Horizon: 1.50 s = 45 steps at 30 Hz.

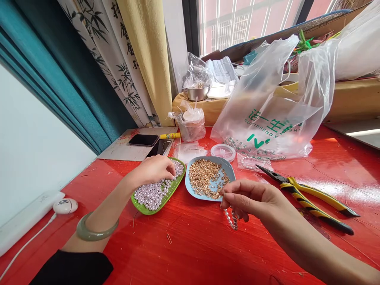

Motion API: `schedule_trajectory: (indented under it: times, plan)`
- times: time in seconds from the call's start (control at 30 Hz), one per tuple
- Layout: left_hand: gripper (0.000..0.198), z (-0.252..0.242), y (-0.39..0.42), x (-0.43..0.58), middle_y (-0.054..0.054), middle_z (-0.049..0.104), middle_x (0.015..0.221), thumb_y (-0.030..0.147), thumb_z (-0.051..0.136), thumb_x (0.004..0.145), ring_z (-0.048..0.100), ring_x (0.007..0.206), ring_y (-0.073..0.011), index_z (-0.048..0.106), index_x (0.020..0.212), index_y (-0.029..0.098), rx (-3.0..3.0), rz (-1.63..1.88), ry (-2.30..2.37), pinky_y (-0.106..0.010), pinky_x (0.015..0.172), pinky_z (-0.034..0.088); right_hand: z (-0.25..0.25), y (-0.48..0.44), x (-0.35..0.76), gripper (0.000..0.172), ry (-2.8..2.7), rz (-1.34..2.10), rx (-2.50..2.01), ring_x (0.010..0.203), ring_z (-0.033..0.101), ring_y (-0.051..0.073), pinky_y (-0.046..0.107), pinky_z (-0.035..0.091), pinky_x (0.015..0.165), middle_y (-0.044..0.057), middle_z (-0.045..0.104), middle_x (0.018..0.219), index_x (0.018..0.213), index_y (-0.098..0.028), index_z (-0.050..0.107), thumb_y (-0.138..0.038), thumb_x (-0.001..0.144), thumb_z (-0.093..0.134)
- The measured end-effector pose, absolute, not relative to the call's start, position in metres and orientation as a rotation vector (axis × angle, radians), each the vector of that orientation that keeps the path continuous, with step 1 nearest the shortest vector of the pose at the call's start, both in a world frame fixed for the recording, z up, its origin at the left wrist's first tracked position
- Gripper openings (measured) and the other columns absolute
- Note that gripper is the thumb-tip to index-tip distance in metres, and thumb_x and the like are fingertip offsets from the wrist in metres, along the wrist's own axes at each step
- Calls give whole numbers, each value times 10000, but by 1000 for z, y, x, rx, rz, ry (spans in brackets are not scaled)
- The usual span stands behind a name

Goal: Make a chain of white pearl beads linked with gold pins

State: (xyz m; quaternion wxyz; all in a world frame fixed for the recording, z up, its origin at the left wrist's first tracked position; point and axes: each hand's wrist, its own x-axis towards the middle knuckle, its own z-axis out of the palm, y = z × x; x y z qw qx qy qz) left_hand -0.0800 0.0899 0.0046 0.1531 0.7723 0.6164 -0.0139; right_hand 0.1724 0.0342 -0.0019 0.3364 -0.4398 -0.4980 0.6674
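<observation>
1. A short strand of pale glossy pearl beads (231, 219) is seen hanging over the red lacquered worktop (192, 245), just in front of the round blue dish (187, 186) of small gold-coloured beads (206, 178)
2. Its upper end is pinched in the narrow grip of the right hand (252, 198), thumb pressed to fingertips
3. The left hand (154, 169) is laid on the loose lilac-white pearls (151, 194) in the green leaf-shaped dish (148, 209); its grip is drawn narrow, but whether a pearl is held cannot be told
</observation>
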Motion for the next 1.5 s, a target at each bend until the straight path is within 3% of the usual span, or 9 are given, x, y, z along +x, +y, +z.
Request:
schedule_trajectory:
  times: [0.37, 0.73, 0.9, 1.27, 1.5]
  plan:
    - [173, -8, 90, -68, -23, 710, 850, 288, 530, 698, 610, 786, -230, 678, 773, 238, 2262, -77, 1822, -299, 599, 346, -6, 35, 174, 158, -1300, 1754, -1109, 507, 484, 87, 202, 405, 470, -6, 635, 618, 690, -171, 643, -322, 690, 687]
    - [111, -13, 93, -73, -17, 657, 703, 239, 516, 639, 555, 652, -183, 617, 665, 201, 2176, 41, 1857, -290, 566, 318, -6, 34, 174, 147, -1314, 1745, -1108, 506, 486, 94, 211, 404, 462, 1, 633, 613, 670, -173, 646, -315, 686, 682]
    - [93, -13, 96, -78, -17, 567, 664, 258, 472, 675, 471, 613, -157, 523, 657, 183, 2086, 235, 1825, -293, 572, 309, -5, 35, 173, 164, -1288, 1760, -1103, 500, 482, 94, 215, 409, 456, 4, 634, 609, 665, -167, 643, -321, 662, 699]
    - [287, 1, 63, -31, 38, 283, 582, 353, 275, 848, 207, 482, -100, 289, 604, 203, 1629, 499, 1073, -231, 427, 202, -4, 31, 172, 146, -1350, 1763, -1092, 490, 502, 96, 232, 412, 495, -6, 631, 588, 683, -177, 635, -321, 686, 660]
    - [361, -11, 40, -10, 49, 296, 558, 450, 396, 881, 200, 481, -92, 420, 649, 175, 1273, 700, 683, -234, 435, 160, 2, 21, 173, 137, -1475, 1717, -1023, 517, 475, 89, 208, 384, 503, -20, 586, 572, 605, -181, 589, -238, 728, 578]
